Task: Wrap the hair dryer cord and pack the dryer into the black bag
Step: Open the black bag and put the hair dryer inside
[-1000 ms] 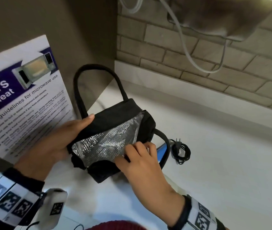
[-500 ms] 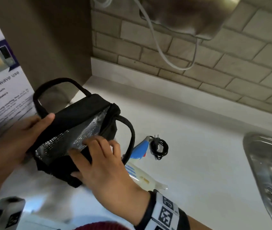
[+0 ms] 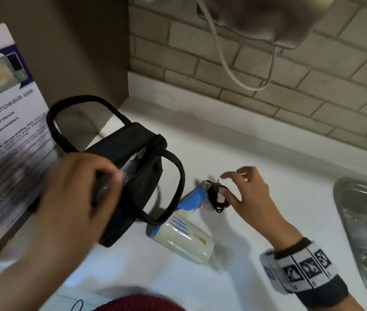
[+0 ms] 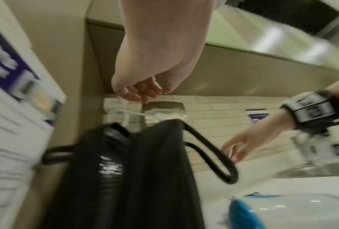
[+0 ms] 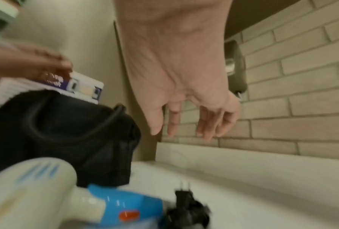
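The black bag [image 3: 137, 153] stands tilted on the white counter, its silver-lined mouth nearly closed and one handle drooping toward the dryer. The cream hair dryer [image 3: 182, 241] lies just right of it, blue handle [image 3: 192, 198] pointing away. Its black cord [image 3: 217, 197] is coiled at the handle's end with the plug prongs up. My right hand [image 3: 225, 185] hovers over the coil, fingers spread and empty, also in the right wrist view [image 5: 184, 133]. My left hand [image 3: 108, 182] is blurred over the bag's near side. In the left wrist view its fingers [image 4: 141, 94] are loosely curled around nothing.
A steel sink [image 3: 366, 221] sits at the right edge of the counter. A microwave-use poster [image 3: 5, 131] leans at the left behind the bag. A white cable [image 3: 223, 59] hangs from a metal unit on the brick wall above.
My right hand left the bag's opening and moved right to the coiled cord. My left hand released the bag's far rim and shifted nearer. The bag's mouth has narrowed.
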Demonstrator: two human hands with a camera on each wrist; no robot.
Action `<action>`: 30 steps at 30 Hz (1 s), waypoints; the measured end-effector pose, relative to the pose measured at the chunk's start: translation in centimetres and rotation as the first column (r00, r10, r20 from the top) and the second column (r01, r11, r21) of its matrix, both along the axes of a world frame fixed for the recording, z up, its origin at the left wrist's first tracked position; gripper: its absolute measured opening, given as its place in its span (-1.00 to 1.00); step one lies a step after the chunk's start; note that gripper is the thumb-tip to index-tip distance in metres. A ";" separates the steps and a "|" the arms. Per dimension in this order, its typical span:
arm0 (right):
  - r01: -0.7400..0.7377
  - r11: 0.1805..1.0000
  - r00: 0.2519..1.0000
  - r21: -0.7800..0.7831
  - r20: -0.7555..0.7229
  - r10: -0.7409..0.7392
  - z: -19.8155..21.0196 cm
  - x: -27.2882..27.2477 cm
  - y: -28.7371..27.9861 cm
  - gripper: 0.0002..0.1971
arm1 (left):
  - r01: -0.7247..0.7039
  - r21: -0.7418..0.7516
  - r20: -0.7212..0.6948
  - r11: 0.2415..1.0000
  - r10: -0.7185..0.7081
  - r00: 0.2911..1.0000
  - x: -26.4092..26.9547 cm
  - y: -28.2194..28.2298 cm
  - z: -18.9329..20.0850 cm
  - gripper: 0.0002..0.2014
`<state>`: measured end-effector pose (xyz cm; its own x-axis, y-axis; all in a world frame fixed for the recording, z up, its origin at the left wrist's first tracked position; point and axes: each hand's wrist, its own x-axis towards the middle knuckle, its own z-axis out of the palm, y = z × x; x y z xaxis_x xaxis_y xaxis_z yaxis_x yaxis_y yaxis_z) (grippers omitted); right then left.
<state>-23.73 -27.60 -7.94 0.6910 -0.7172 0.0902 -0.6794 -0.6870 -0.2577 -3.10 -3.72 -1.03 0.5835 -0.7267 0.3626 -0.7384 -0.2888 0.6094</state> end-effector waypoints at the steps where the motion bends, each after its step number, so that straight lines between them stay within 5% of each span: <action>1: 0.012 0.999 0.994 0.049 -0.108 -0.006 -1.0 -0.4 -0.6 -0.62 | 0.126 -0.021 0.077 0.992 -0.125 0.989 -1.8 -1.1 0.4 -0.95; 4: 0.033 0.988 0.925 0.148 -0.379 0.026 -3.4 -1.4 -1.4 -0.45 | 0.493 0.228 0.168 0.840 -0.532 0.830 -4.3 -3.4 -2.6 -0.89; 6: 0.041 0.975 0.896 0.218 -0.440 0.060 -4.6 -1.5 -1.6 -0.40 | 0.583 0.390 0.138 0.713 -0.671 0.729 -5.7 -5.0 -5.2 -0.80; 10: 0.009 0.977 0.907 0.211 -0.414 0.081 -6.5 -1.2 -1.6 -0.46 | 0.454 0.660 0.215 0.599 -0.729 0.649 -8.3 -7.1 -10.7 -0.34; 13: -0.015 0.979 0.950 0.204 -0.304 0.078 -7.3 -1.0 -1.7 -0.62 | 0.355 0.743 0.253 0.568 -0.729 0.637 -8.7 -8.1 -13.5 -0.33; 16: -0.022 0.963 0.981 0.269 -0.182 0.073 -7.8 -1.2 -1.9 -0.70 | 0.325 0.734 0.310 0.596 -0.720 0.621 -8.7 -8.3 -14.4 -0.38; 20: -0.008 0.929 1.000 0.370 0.003 0.008 -7.1 -1.3 -2.2 -0.74 | 0.427 0.665 0.243 0.613 -0.718 0.652 -7.8 -8.3 -13.0 -0.18; 24: 0.035 0.875 0.956 0.483 0.240 -0.171 -4.5 -1.3 -1.7 -0.80 | 0.618 0.500 -0.044 0.607 -0.695 0.718 -7.4 -7.5 -9.8 -0.22; 27: 0.057 0.827 0.908 0.560 0.316 -0.276 -1.7 -1.1 -0.9 -0.84 | 0.668 0.269 -0.286 0.694 -0.605 0.743 -6.9 -6.5 -7.4 -0.27; 30: 0.057 0.845 0.878 0.532 0.376 -0.295 1.1 -0.5 0.1 -0.91 | 0.639 0.030 -0.496 0.769 -0.543 0.677 -6.1 -5.5 -5.6 -0.24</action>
<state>-24.20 -27.52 -6.88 0.5234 -0.8504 -0.0531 -0.5135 -0.2651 -0.8161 -9.21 -9.26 -6.63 0.0637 -0.9980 0.0028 -0.4619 -0.0270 0.8865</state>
